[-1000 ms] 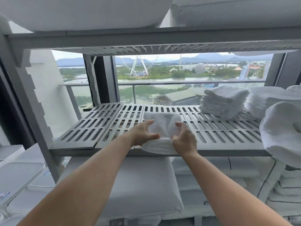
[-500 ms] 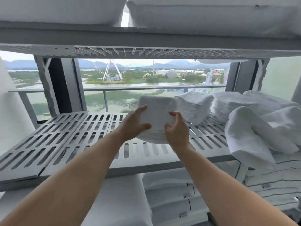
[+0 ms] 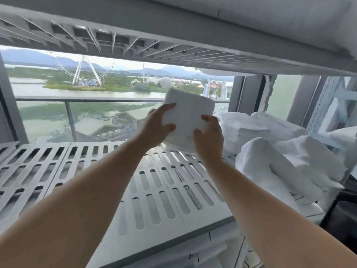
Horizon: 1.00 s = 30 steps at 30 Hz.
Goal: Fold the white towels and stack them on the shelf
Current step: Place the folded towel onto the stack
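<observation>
Both hands hold one small bundle of folded white towels (image 3: 190, 120) in the air above the slotted grey shelf (image 3: 154, 190). The left hand (image 3: 156, 128) grips the left side of the bundle, with the thumb on its upper face and the fingers spread behind it. The right hand (image 3: 209, 138) grips the near right corner, also with the thumb on top. The bundle is tilted, its far edge higher than its near edge, and it seems to be clear of the shelf surface.

One second ago this bundle lies flat at the near edge of the shelf, in the middle, under both hands. Half a second ago it is already lifted. Now it is higher, farther from the person and more to the right, just beside the first stack of folded towels (image 3: 241, 130) at the far right of the shelf. I cannot tell whether it touches that stack. A second stack (image 3: 278, 126) stands to the right of the first one. The arms are stretched out more than before.

The view also turns to the right, so less of the left part of the shelf shows. A loose unfolded towel (image 3: 280, 165) lies at the near right, on other white linen. Above is the underside of the upper shelf (image 3: 135, 41). Behind the shelf, a window shows a balcony railing (image 3: 77, 99), water and a big wheel (image 3: 85, 72).
</observation>
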{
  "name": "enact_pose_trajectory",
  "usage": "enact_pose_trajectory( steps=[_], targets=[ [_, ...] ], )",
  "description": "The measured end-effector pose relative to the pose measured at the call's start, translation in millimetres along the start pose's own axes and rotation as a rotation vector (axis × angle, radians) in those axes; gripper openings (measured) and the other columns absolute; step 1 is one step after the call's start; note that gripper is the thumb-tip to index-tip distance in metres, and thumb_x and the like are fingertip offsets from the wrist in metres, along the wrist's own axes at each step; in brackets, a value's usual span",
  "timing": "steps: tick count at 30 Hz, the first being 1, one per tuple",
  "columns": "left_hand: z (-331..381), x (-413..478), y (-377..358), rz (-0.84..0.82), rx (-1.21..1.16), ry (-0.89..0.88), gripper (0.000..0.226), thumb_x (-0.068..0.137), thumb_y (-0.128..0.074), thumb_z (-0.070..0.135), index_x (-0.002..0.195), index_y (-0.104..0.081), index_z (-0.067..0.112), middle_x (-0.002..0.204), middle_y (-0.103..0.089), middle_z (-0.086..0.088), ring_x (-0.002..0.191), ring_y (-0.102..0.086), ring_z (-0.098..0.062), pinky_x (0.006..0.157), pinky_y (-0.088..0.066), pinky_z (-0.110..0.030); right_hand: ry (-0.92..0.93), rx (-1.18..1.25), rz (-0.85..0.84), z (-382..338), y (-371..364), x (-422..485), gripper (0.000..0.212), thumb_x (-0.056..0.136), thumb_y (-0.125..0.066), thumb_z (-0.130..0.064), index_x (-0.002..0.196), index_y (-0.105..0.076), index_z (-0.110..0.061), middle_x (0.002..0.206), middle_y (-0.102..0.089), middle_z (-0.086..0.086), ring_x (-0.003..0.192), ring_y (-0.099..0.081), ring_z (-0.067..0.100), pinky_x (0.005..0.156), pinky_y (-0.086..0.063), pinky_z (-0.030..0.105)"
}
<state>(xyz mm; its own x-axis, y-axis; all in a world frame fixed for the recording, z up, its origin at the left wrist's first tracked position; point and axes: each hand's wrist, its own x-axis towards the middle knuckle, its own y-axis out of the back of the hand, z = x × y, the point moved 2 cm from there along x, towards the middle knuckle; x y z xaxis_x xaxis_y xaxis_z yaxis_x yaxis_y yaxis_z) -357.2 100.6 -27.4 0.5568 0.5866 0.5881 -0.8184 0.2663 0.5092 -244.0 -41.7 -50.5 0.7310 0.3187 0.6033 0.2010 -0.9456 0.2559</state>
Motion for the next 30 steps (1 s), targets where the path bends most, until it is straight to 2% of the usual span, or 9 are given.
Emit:
enact_pose_trajectory(
  steps=[4, 9, 12, 14, 17, 19, 22, 26, 30],
  targets=[
    [7.2, 21.6, -19.4, 0.13, 0.009, -0.012, 0.063, 0.085, -0.074, 0.015, 0.141, -0.055, 0.038, 0.138, -0.057, -0.007, 0.117, -0.058, -0.027, 0.097, -0.048, -0.035, -0.019, 0.068, 0.015, 15.6, -5.6, 30.5, 0.044, 0.082, -0.055, -0.01, 0.123, -0.052, -0.027, 0.11, -0.049, -0.005, 0.091, -0.047, 0.012, 0.079, -0.036, 0.026],
    [18.7, 43.5, -44.1, 0.19, 0.044, 0.007, 0.06, 0.087, -0.073, 0.013, 0.141, -0.056, 0.032, 0.137, -0.062, -0.005, 0.111, -0.06, -0.024, 0.084, -0.043, -0.026, 0.01, 0.117, -0.028, 39.4, -5.2, 71.9, 0.043, 0.083, -0.056, -0.009, 0.122, -0.054, -0.025, 0.112, -0.052, -0.001, 0.093, -0.044, 0.01, 0.077, -0.032, 0.021],
    [31.7, 59.6, -58.4, 0.229, 0.053, 0.038, 0.059, 0.087, -0.072, 0.01, 0.141, -0.057, 0.029, 0.138, -0.062, -0.004, 0.109, -0.061, -0.025, 0.087, -0.05, -0.031, 0.032, 0.159, -0.069, 54.7, -1.3, 97.3, 0.04, 0.083, -0.059, -0.011, 0.12, -0.056, -0.024, 0.115, -0.055, 0.002, 0.091, -0.043, 0.01, 0.071, -0.025, 0.014],
    [39.5, 71.8, -67.2, 0.238, 0.05, 0.066, 0.059, 0.087, -0.071, 0.006, 0.141, -0.058, 0.026, 0.137, -0.062, -0.007, 0.111, -0.062, -0.028, 0.09, -0.052, -0.033, 0.046, 0.181, -0.1, 63.7, 0.8, 112.7, 0.039, 0.083, -0.06, -0.012, 0.12, -0.056, -0.024, 0.117, -0.056, 0.004, 0.093, -0.047, 0.014, 0.074, -0.026, 0.015],
    [46.3, 89.7, -76.2, 0.231, -0.013, 0.115, 0.059, 0.085, -0.07, -0.001, 0.138, -0.061, 0.024, 0.132, -0.063, -0.009, 0.111, -0.063, -0.031, 0.092, -0.056, -0.039, 0.053, 0.199, -0.133, 72.1, -0.4, 133.9, 0.038, 0.084, -0.06, -0.012, 0.12, -0.056, -0.025, 0.119, -0.055, 0.004, 0.092, -0.048, 0.014, 0.079, -0.032, 0.022],
    [47.4, 100.9, -80.1, 0.212, -0.041, 0.135, 0.057, 0.085, -0.069, -0.004, 0.135, -0.064, 0.024, 0.131, -0.063, -0.008, 0.112, -0.064, -0.029, 0.09, -0.057, -0.035, 0.033, 0.217, -0.141, 76.2, -3.6, 145.1, 0.038, 0.084, -0.06, -0.012, 0.12, -0.056, -0.025, 0.12, -0.053, 0.003, 0.09, -0.045, 0.012, 0.079, -0.034, 0.023],
    [43.2, 119.0, -81.3, 0.192, -0.035, 0.152, 0.056, 0.085, -0.07, -0.002, 0.133, -0.065, 0.028, 0.128, -0.064, -0.003, 0.108, -0.063, -0.023, 0.082, -0.054, -0.027, 0.029, 0.241, -0.117, 81.1, -11.9, 155.7, 0.037, 0.084, -0.06, -0.011, 0.119, -0.056, -0.024, 0.119, -0.053, 0.003, 0.088, -0.045, 0.012, 0.078, -0.032, 0.021],
    [28.7, 142.4, -82.9, 0.155, -0.045, 0.155, 0.057, 0.085, -0.07, -0.003, 0.131, -0.066, 0.03, 0.127, -0.063, -0.002, 0.109, -0.063, -0.024, 0.089, -0.057, -0.033, 0.025, 0.259, -0.076, 83.5, -26.8, 164.5, 0.036, 0.084, -0.06, -0.009, 0.117, -0.057, -0.023, 0.117, -0.051, 0.002, 0.091, -0.05, 0.015, 0.077, -0.031, 0.018],
    [-1.2, 163.5, -95.3, 0.066, -0.045, 0.171, 0.055, 0.087, -0.061, -0.012, 0.132, -0.066, 0.019, 0.13, -0.062, -0.01, 0.097, -0.063, -0.023, 0.07, -0.054, -0.016, 0.04, 0.146, -0.094, 89.7, -46.9, 171.7, 0.029, 0.086, -0.064, -0.016, 0.115, -0.057, -0.021, 0.116, -0.054, 0.005, 0.103, -0.056, 0.024, 0.085, -0.036, 0.024]
  ],
)
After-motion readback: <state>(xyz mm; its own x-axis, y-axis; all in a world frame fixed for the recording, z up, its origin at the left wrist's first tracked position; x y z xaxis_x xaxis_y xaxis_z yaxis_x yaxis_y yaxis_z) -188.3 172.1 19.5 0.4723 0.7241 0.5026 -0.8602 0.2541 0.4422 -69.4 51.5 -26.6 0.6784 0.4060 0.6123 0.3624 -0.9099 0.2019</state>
